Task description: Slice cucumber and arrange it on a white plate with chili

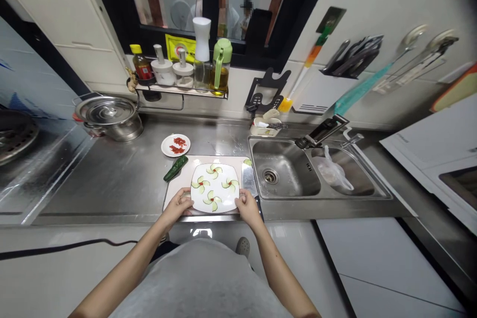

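Observation:
A white square plate (225, 202) is gripped at its left edge by my left hand (178, 205) and at its right edge by my right hand (248, 206). Several pinwheel flowers of pale green cucumber slices with red bits at their centres lie on it. Beneath or just above it is a light pink cutting board (175, 190); whether plate and board touch I cannot tell. A dark green piece of cucumber (176, 168) rests across the board's left edge. On the right, a knife (248, 179) lies partly behind my right hand, with a small green piece (248, 162) by its blade.
Behind the board sits a small white plate (167, 146) of chopped red bits. A lidded steel pot (122, 126) stands left, below a rack (167, 88) of seasoning jars and an oil bottle (220, 72). To the right, a double sink (285, 146) holds a plastic bag (331, 171).

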`<move>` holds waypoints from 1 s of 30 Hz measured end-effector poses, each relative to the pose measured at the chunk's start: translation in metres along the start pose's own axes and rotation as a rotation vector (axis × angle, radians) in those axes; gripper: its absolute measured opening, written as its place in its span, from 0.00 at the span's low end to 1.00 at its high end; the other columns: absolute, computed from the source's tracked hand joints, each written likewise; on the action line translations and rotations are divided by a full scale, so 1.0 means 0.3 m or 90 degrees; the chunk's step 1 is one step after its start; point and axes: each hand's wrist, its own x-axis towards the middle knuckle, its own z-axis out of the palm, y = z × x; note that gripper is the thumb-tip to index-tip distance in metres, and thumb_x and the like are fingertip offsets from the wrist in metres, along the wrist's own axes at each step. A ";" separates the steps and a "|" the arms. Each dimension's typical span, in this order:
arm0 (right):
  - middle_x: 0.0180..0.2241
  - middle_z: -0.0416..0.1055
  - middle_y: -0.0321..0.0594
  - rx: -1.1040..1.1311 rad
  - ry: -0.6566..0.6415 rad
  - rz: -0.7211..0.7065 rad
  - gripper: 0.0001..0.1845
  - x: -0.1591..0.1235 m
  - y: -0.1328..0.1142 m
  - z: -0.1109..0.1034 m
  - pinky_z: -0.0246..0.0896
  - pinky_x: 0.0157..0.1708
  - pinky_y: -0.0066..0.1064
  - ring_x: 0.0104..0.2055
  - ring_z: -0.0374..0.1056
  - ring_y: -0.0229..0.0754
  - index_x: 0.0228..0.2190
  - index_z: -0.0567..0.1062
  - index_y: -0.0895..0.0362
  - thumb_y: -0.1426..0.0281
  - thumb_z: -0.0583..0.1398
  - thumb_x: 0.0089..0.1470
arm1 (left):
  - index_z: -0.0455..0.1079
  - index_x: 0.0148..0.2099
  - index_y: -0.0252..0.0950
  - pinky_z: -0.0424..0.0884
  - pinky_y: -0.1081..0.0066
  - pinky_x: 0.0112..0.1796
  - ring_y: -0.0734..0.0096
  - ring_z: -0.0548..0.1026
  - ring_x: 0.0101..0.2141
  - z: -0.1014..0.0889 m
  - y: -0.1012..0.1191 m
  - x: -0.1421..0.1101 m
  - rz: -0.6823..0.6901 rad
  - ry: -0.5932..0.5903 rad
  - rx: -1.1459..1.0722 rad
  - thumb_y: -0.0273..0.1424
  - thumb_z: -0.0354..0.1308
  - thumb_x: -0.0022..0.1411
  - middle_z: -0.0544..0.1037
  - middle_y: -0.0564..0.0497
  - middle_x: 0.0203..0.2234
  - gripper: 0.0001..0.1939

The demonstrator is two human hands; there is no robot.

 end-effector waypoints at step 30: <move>0.54 0.69 0.44 0.483 0.201 0.293 0.51 -0.269 -0.023 -0.172 0.70 0.45 0.44 0.55 0.66 0.49 0.62 0.54 0.45 0.41 0.60 0.40 | 0.64 0.51 0.39 0.67 0.70 0.37 0.71 0.74 0.34 0.203 0.069 -0.105 0.001 -0.280 -0.081 0.35 0.68 0.47 0.78 0.50 0.33 0.29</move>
